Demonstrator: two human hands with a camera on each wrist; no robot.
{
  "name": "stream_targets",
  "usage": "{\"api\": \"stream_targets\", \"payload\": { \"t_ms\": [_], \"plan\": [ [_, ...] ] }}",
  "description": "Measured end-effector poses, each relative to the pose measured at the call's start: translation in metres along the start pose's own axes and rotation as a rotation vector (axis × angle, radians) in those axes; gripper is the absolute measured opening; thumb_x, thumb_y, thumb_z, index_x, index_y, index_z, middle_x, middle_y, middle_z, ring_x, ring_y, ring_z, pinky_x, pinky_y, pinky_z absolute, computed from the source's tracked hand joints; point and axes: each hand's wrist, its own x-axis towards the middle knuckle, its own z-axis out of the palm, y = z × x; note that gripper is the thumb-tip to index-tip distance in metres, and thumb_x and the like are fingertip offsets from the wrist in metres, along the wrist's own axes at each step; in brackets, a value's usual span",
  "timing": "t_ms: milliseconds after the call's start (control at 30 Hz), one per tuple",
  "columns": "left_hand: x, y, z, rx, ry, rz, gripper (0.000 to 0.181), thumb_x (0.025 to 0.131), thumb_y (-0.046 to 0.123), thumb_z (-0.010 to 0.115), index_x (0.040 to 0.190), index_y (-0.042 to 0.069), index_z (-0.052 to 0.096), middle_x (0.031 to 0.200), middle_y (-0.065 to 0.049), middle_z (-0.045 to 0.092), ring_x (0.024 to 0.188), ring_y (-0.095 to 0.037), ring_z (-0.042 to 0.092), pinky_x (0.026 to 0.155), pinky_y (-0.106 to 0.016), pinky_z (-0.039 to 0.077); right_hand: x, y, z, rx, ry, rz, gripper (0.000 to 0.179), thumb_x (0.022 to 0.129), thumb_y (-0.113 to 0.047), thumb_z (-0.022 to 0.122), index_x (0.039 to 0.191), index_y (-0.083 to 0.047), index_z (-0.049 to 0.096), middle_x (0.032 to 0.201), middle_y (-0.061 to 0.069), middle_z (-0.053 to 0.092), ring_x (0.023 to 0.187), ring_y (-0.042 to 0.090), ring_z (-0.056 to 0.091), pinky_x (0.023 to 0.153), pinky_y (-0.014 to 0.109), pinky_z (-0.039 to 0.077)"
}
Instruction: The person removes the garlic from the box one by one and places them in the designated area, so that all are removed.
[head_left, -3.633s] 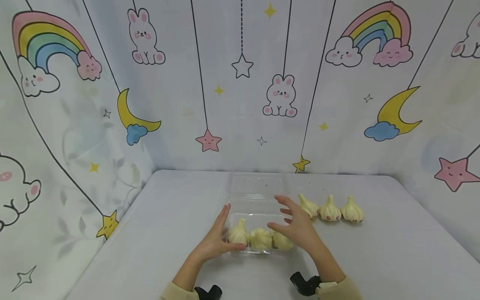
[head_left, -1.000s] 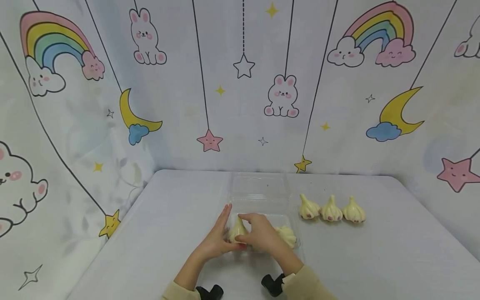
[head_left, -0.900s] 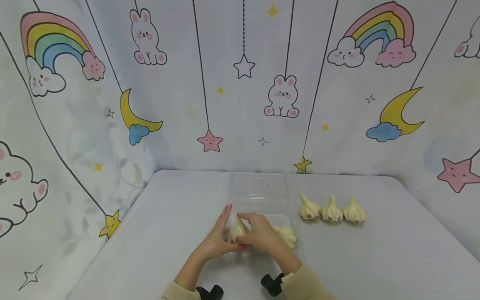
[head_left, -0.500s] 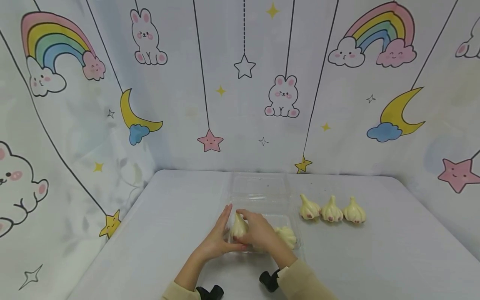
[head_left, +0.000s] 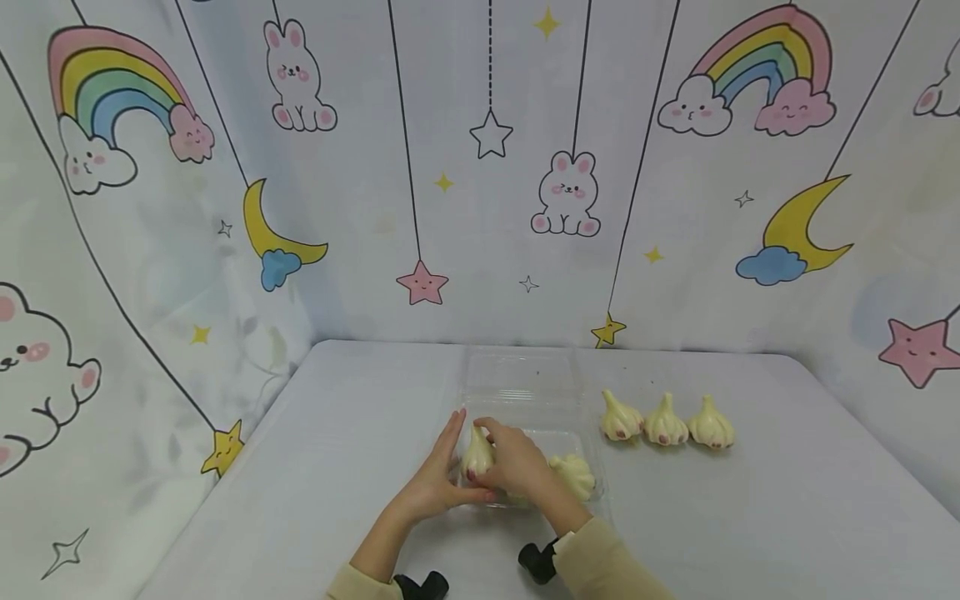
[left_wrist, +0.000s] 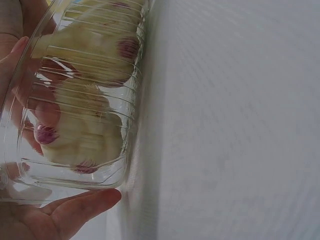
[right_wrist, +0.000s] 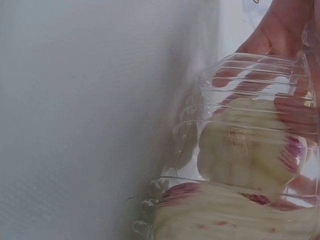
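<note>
A clear plastic clamshell container (head_left: 600, 468) stands on the white table with its lid (head_left: 517, 371) folded back. My right hand (head_left: 519, 460) reaches into its left end and holds a garlic bulb (head_left: 477, 457), neck up, between thumb and fingers. My left hand (head_left: 429, 490) braces the container's left front corner, its fingers straight along the side and the thumb along the front. Another garlic bulb (head_left: 573, 475) lies in the right end. In the left wrist view, a bulb (left_wrist: 82, 125) shows through the ribbed wall. My right hand hides the container's middle in the head view.
Three more garlic bulbs (head_left: 666, 422) sit in a row on the white table (head_left: 360, 400), right of the container. A patterned curtain (head_left: 465, 208) hangs behind and along the sides. Black wrist mounts (head_left: 537, 563) stick out below the sleeves.
My right hand has moved left from above the container's right end and now holds the left bulb. Within the last second that bulb tilted slightly. My left hand has stayed at the container's corner.
</note>
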Motion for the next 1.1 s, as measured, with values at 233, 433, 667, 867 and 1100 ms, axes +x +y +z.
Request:
{"api": "stream_targets", "payload": {
  "t_ms": [233, 433, 667, 867, 1100],
  "plan": [
    [0.0, 0.001, 0.0, 0.019, 0.003, -0.007, 0.116, 0.065, 0.023, 0.083, 0.148, 0.014, 0.002, 0.152, -0.017, -0.004, 0.136, -0.037, 0.004, 0.102, -0.056, 0.027, -0.001, 0.002, -0.001, 0.012, 0.039, -0.009, 0.072, 0.062, -0.019, 0.082, 0.125, -0.007, 0.05, 0.104, 0.014, 0.063, 0.086, 0.024, 0.058, 0.063, 0.034, 0.048],
    [0.0, 0.001, 0.0, 0.02, 0.0, -0.002, 0.116, 0.066, 0.022, 0.083, 0.148, 0.014, 0.002, 0.151, -0.018, -0.004, 0.136, -0.039, 0.005, 0.101, -0.055, 0.029, -0.002, 0.002, -0.004, 0.027, 0.076, -0.004, 0.075, 0.059, -0.021, 0.085, 0.125, -0.011, 0.05, 0.106, 0.014, 0.063, 0.089, 0.027, 0.059, 0.065, 0.037, 0.049],
    [0.0, 0.002, 0.0, 0.033, 0.003, -0.014, 0.115, 0.066, 0.023, 0.083, 0.148, 0.012, 0.003, 0.151, -0.018, -0.003, 0.136, -0.039, 0.007, 0.101, -0.055, 0.029, -0.006, 0.0, -0.011, 0.06, 0.091, 0.006, 0.077, 0.061, -0.021, 0.085, 0.128, -0.014, 0.048, 0.111, 0.015, 0.061, 0.093, 0.027, 0.059, 0.07, 0.039, 0.05],
    [0.0, 0.002, 0.0, 0.031, 0.006, -0.016, 0.115, 0.065, 0.023, 0.083, 0.148, 0.011, 0.004, 0.152, -0.017, -0.002, 0.137, -0.036, 0.005, 0.103, -0.051, 0.028, -0.009, -0.001, -0.015, 0.086, 0.108, 0.002, 0.078, 0.061, -0.019, 0.085, 0.129, -0.014, 0.048, 0.113, 0.016, 0.06, 0.097, 0.029, 0.059, 0.072, 0.041, 0.051],
    [0.0, 0.002, 0.0, 0.02, -0.005, -0.012, 0.115, 0.066, 0.023, 0.083, 0.148, 0.013, 0.002, 0.151, -0.019, -0.004, 0.136, -0.039, 0.004, 0.103, -0.053, 0.028, -0.012, 0.002, -0.018, 0.125, 0.121, -0.009, 0.079, 0.062, -0.021, 0.085, 0.131, -0.014, 0.047, 0.113, 0.015, 0.06, 0.096, 0.028, 0.06, 0.071, 0.039, 0.052]
  ]
}}
